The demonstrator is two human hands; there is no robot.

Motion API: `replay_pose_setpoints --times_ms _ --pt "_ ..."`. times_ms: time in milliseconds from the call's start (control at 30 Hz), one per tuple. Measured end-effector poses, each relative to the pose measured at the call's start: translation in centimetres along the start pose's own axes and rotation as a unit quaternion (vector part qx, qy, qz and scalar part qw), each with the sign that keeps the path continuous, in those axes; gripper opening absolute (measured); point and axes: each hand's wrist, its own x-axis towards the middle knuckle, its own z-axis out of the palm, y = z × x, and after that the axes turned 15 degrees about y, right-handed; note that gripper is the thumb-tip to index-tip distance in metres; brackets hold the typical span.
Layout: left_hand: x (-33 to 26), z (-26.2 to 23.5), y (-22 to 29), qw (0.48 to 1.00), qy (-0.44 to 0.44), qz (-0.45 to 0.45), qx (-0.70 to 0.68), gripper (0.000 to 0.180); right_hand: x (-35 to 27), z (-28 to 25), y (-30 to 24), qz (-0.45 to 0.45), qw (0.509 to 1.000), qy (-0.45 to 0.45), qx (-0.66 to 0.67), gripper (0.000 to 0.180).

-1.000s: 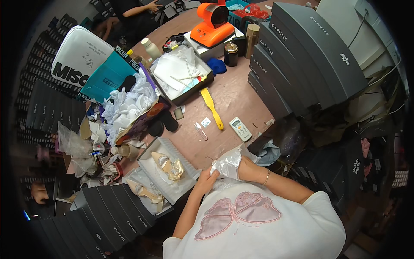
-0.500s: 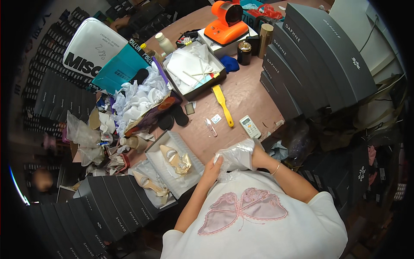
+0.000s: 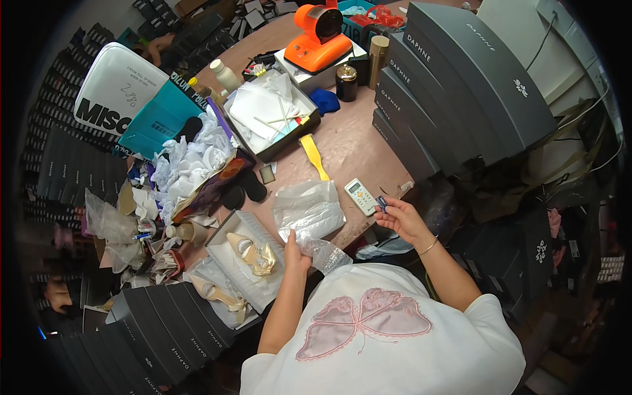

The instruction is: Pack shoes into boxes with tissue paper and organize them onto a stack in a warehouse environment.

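Note:
A clear plastic bag [image 3: 308, 205] lies flat at the table's front edge, with a bubble-wrapped part [image 3: 327, 254] hanging down toward my shirt. My left hand [image 3: 298, 255] grips the bag's near edge, thumb on top. Raised beside the white remote control [image 3: 361, 197], my right hand [image 3: 403, 220] pinches a small dark blue piece [image 3: 381, 204], too small to identify. Left of my left hand, an open grey shoe box holds a gold high-heeled shoe [image 3: 253, 254]. A second gold shoe [image 3: 219, 294] rests on tissue in the lid beside it.
Dark grey shoe boxes [image 3: 454, 85] stand stacked at the right, and more [image 3: 178, 322] at the lower left. A yellow shoehorn-like tool [image 3: 315, 158] lies mid-table. Behind it are a box of white papers [image 3: 270, 118] and an orange device [image 3: 319, 43]. Crumpled tissue [image 3: 191, 161] fills a carton at left.
My hands have moved apart. The right one has left the plastic bag and now pinches a small dark blue piece. The bag has been laid out on the table. The whole view has shifted slightly.

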Motion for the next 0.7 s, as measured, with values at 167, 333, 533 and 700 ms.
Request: replay_pose_setpoints --times_ms 167,333,533,700 --pt "2.8 -2.1 -1.8 0.998 0.052 -0.027 -0.018 0.043 1.1 0.2 0.9 -0.006 0.997 0.044 -0.070 0.021" --pt "-0.9 -1.5 -1.3 0.999 0.013 -0.044 -0.014 0.042 7.1 -2.1 4.8 -0.122 0.955 0.106 -0.251 0.016" --pt "0.7 -4.1 -2.3 0.998 0.022 -0.051 -0.014 0.037 11.7 -1.3 8.2 -0.408 0.719 0.145 -0.544 0.022" --pt "1.8 -4.5 -3.4 0.998 0.037 -0.038 -0.015 0.035 11.6 -0.8 7.7 -0.347 0.723 0.120 -0.585 0.022"
